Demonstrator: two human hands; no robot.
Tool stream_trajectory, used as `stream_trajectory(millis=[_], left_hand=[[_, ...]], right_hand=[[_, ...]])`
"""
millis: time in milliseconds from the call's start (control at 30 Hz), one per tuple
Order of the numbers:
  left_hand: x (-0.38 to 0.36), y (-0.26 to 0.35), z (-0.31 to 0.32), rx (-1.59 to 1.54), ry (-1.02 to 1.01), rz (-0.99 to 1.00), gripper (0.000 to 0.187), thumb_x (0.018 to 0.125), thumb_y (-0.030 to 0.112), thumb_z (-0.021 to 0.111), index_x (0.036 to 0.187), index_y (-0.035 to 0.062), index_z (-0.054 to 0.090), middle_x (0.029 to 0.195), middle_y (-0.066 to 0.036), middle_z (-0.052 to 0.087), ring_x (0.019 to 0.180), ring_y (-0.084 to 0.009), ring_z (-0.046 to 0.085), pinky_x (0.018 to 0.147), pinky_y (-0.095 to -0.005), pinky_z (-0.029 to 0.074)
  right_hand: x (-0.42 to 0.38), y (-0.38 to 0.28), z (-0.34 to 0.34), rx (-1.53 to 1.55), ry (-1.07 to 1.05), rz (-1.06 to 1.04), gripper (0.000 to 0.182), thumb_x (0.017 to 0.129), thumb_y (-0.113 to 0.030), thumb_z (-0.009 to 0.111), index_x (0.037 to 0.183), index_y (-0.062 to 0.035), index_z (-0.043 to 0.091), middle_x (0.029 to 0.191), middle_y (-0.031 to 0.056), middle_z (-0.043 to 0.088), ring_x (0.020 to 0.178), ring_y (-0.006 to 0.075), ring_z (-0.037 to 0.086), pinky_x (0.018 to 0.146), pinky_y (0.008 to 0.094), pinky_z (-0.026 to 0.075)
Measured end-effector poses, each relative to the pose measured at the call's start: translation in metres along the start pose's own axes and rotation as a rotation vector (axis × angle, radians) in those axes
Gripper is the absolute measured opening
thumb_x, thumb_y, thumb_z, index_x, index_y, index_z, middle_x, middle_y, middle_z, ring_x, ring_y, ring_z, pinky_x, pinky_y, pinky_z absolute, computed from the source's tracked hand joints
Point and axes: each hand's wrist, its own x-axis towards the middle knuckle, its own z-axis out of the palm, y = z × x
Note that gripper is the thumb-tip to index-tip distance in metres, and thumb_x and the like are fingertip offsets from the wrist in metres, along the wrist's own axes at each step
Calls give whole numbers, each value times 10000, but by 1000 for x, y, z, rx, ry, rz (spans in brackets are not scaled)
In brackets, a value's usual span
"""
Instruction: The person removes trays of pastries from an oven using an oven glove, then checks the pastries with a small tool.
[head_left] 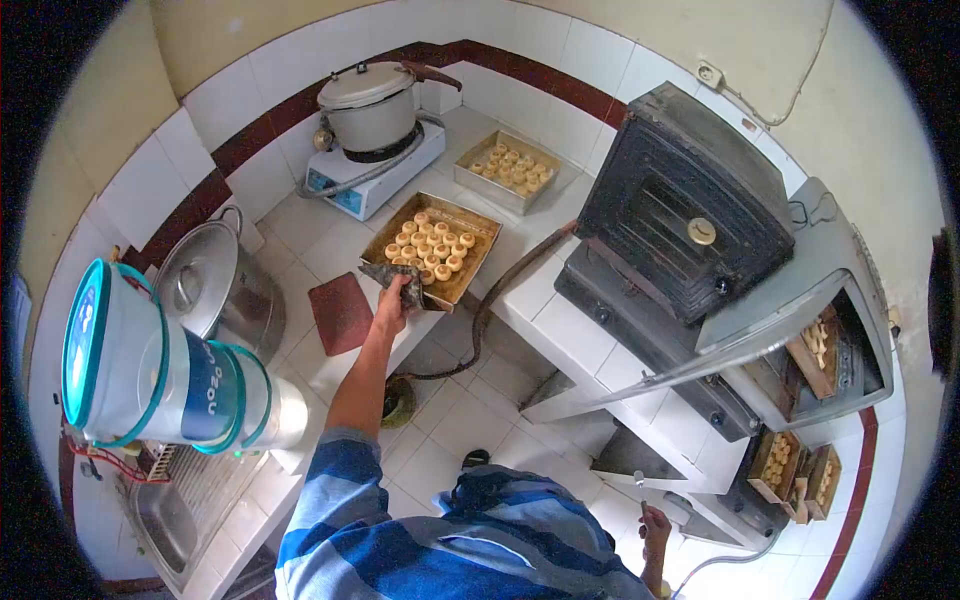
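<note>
My left hand (398,298) is closed around a dark, worn cloth (385,273) at the near left corner of a metal baking tray (480,232). Through that cloth it grips the tray's edge. Rows of small round golden pastries (432,243) sit in the tray, which is at the inner edge of the tiled counter. Low at the right, my right hand (655,530) is closed on a small utensil (640,482) with a pale metal end; its exact kind is too small to tell. A dark red square pad (340,313) lies left of my left forearm.
A second pastry tray (507,172) and a pressure cooker (372,108) on a burner stand behind. On the right are a black oven (690,200) and another with its glass door (640,385) open. Big pot (222,285), stacked buckets (150,360) and sink (175,520) are left.
</note>
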Motion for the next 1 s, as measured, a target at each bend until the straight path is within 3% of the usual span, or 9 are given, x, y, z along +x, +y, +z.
stream_trajectory(millis=[133, 333, 433, 500, 600, 733, 800, 1000], left_hand=[[3, 9, 15, -23, 43, 6, 381, 848, 290, 680, 1119, 39, 585, 929, -46, 669, 727, -177, 671, 533, -336, 541], [15, 21, 24, 76, 52, -60, 423, 844, 311, 686, 1169, 63, 575, 1001, -48, 679, 856, -186, 682, 698, -369, 589], [22, 17, 20, 146, 74, -89, 404, 819, 417, 703, 1104, 141, 625, 928, 13, 669, 803, -149, 631, 646, -319, 505], [22, 22, 15, 135, 50, -111, 426, 845, 337, 688, 1165, 73, 588, 1025, -54, 681, 887, -194, 674, 758, -406, 577], [31, 18, -1, 45, -35, -143, 410, 862, 353, 679, 1159, 84, 590, 1016, -52, 682, 869, -191, 669, 742, -404, 570], [13, 14, -2, -112, 24, -73, 382, 888, 374, 659, 1105, 64, 610, 974, -73, 670, 819, -196, 659, 691, -396, 566], [12, 9, -7, -104, 190, -49, 373, 913, 338, 659, 1091, 14, 603, 952, -112, 656, 766, -219, 644, 635, -395, 556], [5, 9, 4, 128, 430, 14, 366, 910, 209, 695, 1083, -96, 592, 955, -153, 648, 773, -228, 638, 610, -389, 541]], right_hand=[[-5, -4, 2, -22, 22, 20, 243, 903, -178, 736, 1074, -14, 688, 744, 64, 651, 472, 79, 496, 413, 223, 381], [-13, -5, 8, -4, 12, 9, 233, 917, -169, 715, 1080, -6, 685, 731, 57, 632, 464, 76, 488, 413, 221, 380], [-13, -5, 6, -16, 22, 23, 226, 919, -161, 707, 1080, -5, 685, 730, 58, 631, 463, 79, 490, 412, 223, 381], [-10, -5, 11, -19, 21, 39, 221, 919, -156, 703, 1079, -4, 685, 733, 60, 633, 463, 81, 493, 412, 223, 381], [-6, -3, 13, -12, 28, 56, 212, 916, -160, 704, 1070, -14, 688, 731, 59, 637, 466, 84, 498, 412, 222, 384], [2, 3, 19, -28, 8, 60, 206, 916, -172, 704, 1066, -31, 692, 726, 55, 640, 466, 76, 498, 414, 216, 388], [2, 5, 23, -43, -4, 70, 196, 927, -167, 689, 1075, -38, 693, 731, 51, 643, 475, 66, 501, 417, 211, 392], [12, 10, 28, -64, -76, 96, 206, 947, -186, 685, 1097, -45, 686, 742, 39, 638, 479, 63, 495, 418, 208, 388]])
